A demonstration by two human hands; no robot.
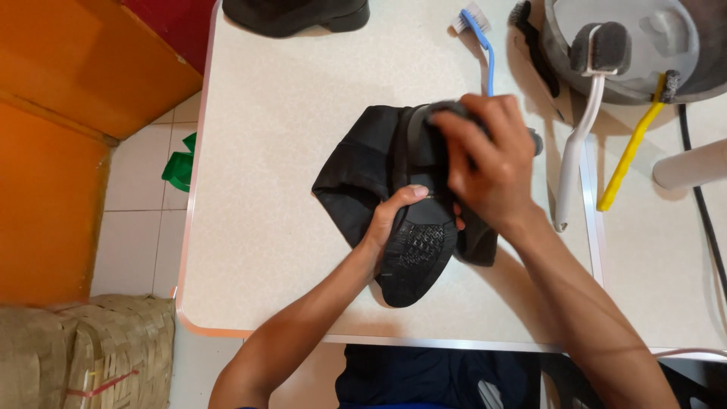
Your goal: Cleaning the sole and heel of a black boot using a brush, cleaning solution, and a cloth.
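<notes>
Here, both hands (curled) (447, 189) around boot (413, 250)

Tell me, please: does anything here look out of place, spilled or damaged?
Nothing looks spilled or damaged. The black boot lies sole-up on the table, gripped by the left hand, with the right hand pressing on it. One small oddity: a green object lies on the floor beside the table.

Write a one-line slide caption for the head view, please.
Left hand steadies a black boot sole-up on a pale table; right hand presses on it.
</notes>
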